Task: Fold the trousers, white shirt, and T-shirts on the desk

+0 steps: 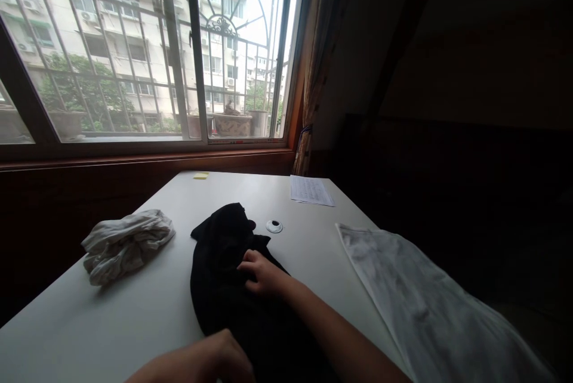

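A black garment [224,287] lies in a bunched, elongated heap on the white table, running down to the bottom of the view. Over its middle, my right hand [264,275] has its fingers curled into the dark cloth and closed on it. My left hand [215,359] is at the bottom edge, against the garment's near left side. It is bent downward and slightly blurred, and its fingertips are hidden. Just beyond the garment, to the right, sits a small white disc with a black centre [274,226].
A crumpled light grey cloth [128,243] lies on the white table [134,329] at left. Another pale grey cloth [430,293] is spread along the right edge. Printed paper [312,191] and yellow notes [201,175] lie at the far edge, below a barred window [134,55].
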{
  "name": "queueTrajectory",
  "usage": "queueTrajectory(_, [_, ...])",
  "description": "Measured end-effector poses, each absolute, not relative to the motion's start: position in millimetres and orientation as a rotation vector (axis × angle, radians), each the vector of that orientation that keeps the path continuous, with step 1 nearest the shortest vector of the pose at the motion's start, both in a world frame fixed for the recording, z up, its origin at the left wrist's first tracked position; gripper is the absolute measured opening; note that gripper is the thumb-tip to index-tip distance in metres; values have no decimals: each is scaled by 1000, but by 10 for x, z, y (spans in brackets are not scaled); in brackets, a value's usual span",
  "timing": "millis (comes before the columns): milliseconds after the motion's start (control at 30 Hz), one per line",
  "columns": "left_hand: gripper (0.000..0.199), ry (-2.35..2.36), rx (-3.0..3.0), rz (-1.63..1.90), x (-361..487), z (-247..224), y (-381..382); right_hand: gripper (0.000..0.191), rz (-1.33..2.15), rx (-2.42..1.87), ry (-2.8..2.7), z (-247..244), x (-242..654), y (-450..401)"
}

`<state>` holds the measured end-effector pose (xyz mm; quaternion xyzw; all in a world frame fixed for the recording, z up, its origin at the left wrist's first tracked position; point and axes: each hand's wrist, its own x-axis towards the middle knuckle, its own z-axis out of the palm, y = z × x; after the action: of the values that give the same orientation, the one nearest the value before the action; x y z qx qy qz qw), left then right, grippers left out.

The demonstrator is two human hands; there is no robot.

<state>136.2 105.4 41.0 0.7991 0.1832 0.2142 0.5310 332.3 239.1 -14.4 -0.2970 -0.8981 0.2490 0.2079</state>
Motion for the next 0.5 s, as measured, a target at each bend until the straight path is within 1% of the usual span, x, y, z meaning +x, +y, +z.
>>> queueTrajectory(100, [43,697,1722,824,1095,428,1246,32,666,-814,-2392,-172,3375,2307])
queueTrajectory(167, [33,928,1667,1080,942,411,1419,33,646,-814,-2352,-168,3397,2258])
queueTrajectory(233, [24,1130,1765,1248,819,371,1597,35,630,-802,-2347,-160,3417,2208])
queueTrajectory(333, [21,1258,2020,1305,692,271,1807,36,624,-780,-2390,-152,3467,2109])
queueTrajectory(500, [30,1399,2255,1250,610,53,1945,34,608,-775,-2490,-114,3556,1872])
